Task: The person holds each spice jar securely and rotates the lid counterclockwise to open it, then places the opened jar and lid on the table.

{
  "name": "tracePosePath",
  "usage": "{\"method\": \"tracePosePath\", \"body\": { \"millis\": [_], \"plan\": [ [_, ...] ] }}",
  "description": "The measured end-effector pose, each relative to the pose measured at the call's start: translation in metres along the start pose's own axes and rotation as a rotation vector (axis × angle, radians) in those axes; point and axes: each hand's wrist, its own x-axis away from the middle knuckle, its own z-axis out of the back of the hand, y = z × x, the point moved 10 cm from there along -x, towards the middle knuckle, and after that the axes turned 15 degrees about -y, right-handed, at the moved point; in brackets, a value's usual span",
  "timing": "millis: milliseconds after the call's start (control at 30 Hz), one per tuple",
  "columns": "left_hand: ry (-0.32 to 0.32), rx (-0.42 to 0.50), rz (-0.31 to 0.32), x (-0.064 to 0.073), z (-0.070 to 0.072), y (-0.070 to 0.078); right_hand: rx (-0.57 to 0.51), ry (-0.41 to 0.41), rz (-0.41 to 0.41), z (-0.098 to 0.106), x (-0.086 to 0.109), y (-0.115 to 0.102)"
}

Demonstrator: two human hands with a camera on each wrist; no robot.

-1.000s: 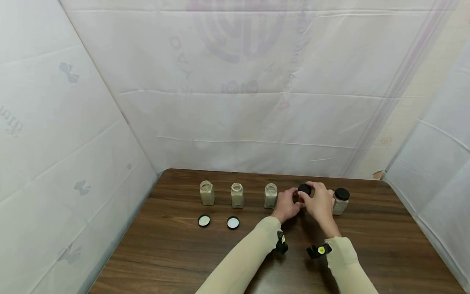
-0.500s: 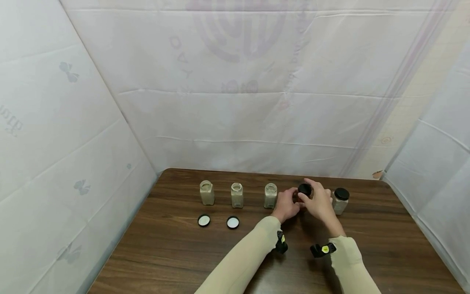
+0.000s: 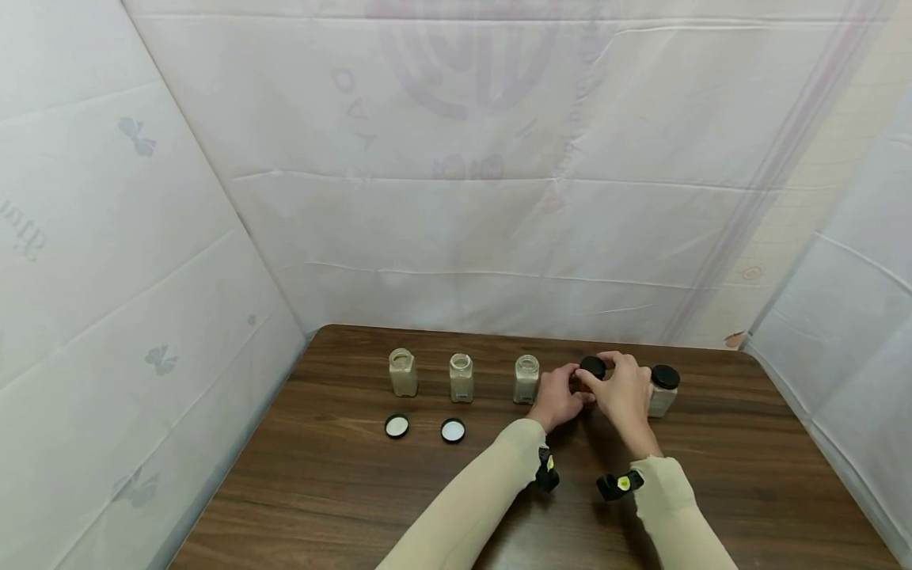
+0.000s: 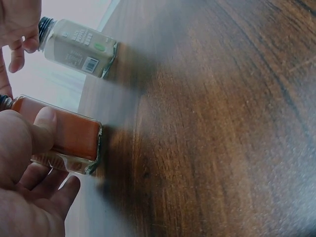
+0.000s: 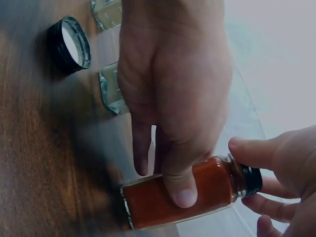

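**Operator:** What carries the work?

**Instructor:** The worktop [image 3: 313,507]. A row of five jars stands along its back edge, and the red-filled jar [image 4: 81,138] is right of that edge's middle.

**Operator:** State of the hands?

**Instructor:** The left hand [image 3: 558,397] grips the body of the red-filled jar, thumb on one face. The right hand [image 3: 625,393] pinches its cap between thumb and fingers. The step is judged to be loosening; stills cannot confirm the direction of turn.

**Operator:** Neighbouring jars?

**Instructor:** On its left stands the third open jar [image 3: 526,383], just beside the left hand; the middle open jar [image 3: 461,383] and the leftmost open jar [image 3: 404,380] follow toward the back left corner. On its right, toward the back right corner, is the capped jar [image 3: 661,402], close to the right hand. Limit elbow swing to avoid tipping either neighbour.

**Operator:** And the smallest parts?

**Instructor:** Grip the black cap [image 5: 252,180] by its rim, turn it level, and brace the glass low against rotation. Lift straight up once free. Use the left loose cap [image 3: 397,426] and right loose cap [image 3: 452,431], liners up, as the model for set-down.
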Motion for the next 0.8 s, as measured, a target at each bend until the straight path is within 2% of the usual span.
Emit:
{"method": "tracePosePath", "body": {
  "millis": [233, 467, 600, 800],
  "plan": [
    [0.004, 0.021, -0.004, -0.002, 0.0008, 0.0002, -0.002, -0.123, 0.066, -0.0053, -0.0033, -0.0043],
    [0.002, 0.028, 0.0, -0.0012, 0.0007, -0.0004, 0.012, -0.159, 0.064, -0.005, -0.0028, -0.004],
    [-0.007, 0.014, 0.009, -0.0008, 0.0001, -0.0014, 0.008, -0.118, 0.049, -0.0047, -0.0013, -0.0011],
    [0.003, -0.014, 0.009, 0.0009, 0.001, -0.0002, -0.03, 0.033, 0.002, -0.0004, 0.0023, 0.0027]
  ]
}}
